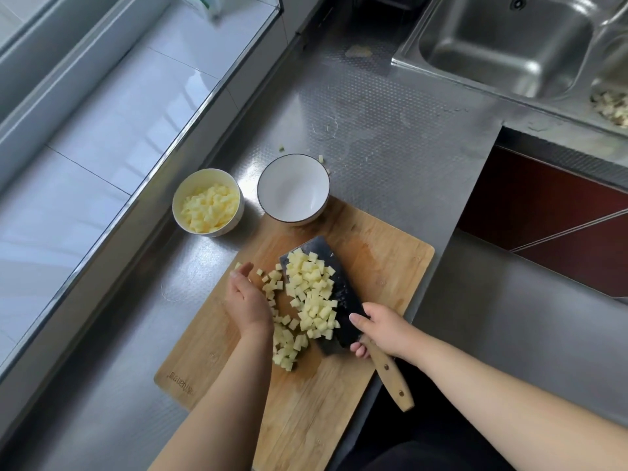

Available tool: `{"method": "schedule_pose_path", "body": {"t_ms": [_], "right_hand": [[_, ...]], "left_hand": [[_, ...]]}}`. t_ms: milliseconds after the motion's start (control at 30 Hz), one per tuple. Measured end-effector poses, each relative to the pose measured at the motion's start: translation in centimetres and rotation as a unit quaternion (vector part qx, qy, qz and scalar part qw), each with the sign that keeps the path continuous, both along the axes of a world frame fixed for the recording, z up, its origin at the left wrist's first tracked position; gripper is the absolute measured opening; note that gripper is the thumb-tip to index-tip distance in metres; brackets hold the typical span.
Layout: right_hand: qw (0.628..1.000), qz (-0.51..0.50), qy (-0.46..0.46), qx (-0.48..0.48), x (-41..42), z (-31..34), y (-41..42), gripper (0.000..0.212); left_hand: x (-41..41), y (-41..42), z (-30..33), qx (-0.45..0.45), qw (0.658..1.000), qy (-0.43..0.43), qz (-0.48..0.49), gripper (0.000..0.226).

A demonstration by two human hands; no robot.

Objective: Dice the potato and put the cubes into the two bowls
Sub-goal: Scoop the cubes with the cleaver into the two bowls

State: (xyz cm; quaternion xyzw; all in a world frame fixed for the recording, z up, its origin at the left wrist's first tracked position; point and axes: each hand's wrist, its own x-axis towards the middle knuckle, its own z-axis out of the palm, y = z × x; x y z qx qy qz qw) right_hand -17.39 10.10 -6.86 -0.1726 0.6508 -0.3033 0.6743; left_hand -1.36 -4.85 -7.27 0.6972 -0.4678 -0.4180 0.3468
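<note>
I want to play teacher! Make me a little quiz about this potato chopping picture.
1. True or false: both bowls already hold potato cubes.
2. Which hand holds the cleaver? A) left B) right
3. Fill in: a heap of potato cubes lies on the cleaver's ____.

Key
1. False: the left bowl has cubes, the right bowl is empty.
2. B: the right hand grips the handle; the left hand is open beside loose cubes on the cutting board.
3. blade
</note>
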Motion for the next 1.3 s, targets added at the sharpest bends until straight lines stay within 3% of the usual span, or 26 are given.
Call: {"method": "schedule_pose_path", "body": {"t_ms": [433, 533, 700, 800, 900, 1000, 1133, 1300], "right_hand": [[0.998, -0.001, -0.001, -0.06, -1.7, 3.5, -0.9, 0.024], [0.997, -0.002, 0.014, -0.07, -2.5, 4.7, -1.7, 0.039], [0.994, -0.017, 0.028, -0.102, -4.4, 7.5, -3.8, 0.028], [0.992, -0.026, 0.056, -0.106, -5.9, 7.9, -5.5, 0.034], [0.992, -0.037, 0.06, -0.106, -7.1, 8.1, -7.2, 0.029], [0.992, -0.039, 0.061, -0.102, -7.7, 8.1, -8.6, 0.023], [0.993, -0.032, 0.076, -0.086, -8.1, 7.5, -10.0, 0.034], [0.992, -0.026, 0.083, -0.088, -8.7, 7.1, -11.1, 0.024]], "left_hand": [[-1.2, 0.2, 1.3, -0.012, 1.0, -0.012, 0.013, 0.048], [-1.3, -0.6, 2.2, -0.043, 0.998, -0.033, 0.014, 0.047], [-2.3, -2.8, 3.5, -0.106, 0.994, -0.035, 0.012, 0.043], [-4.3, -4.1, 4.9, -0.191, 0.978, -0.044, -0.064, 0.03], [-7.2, -4.9, 6.2, -0.261, 0.935, -0.095, -0.219, 0.04], [-10.3, -5.7, 6.9, -0.26, 0.894, -0.155, -0.331, 0.049], [-13.9, -7.7, 6.8, -0.211, 0.865, -0.196, -0.411, 0.056], [-15.4, -9.9, 5.1, -0.198, 0.861, -0.212, -0.417, 0.028]]}}
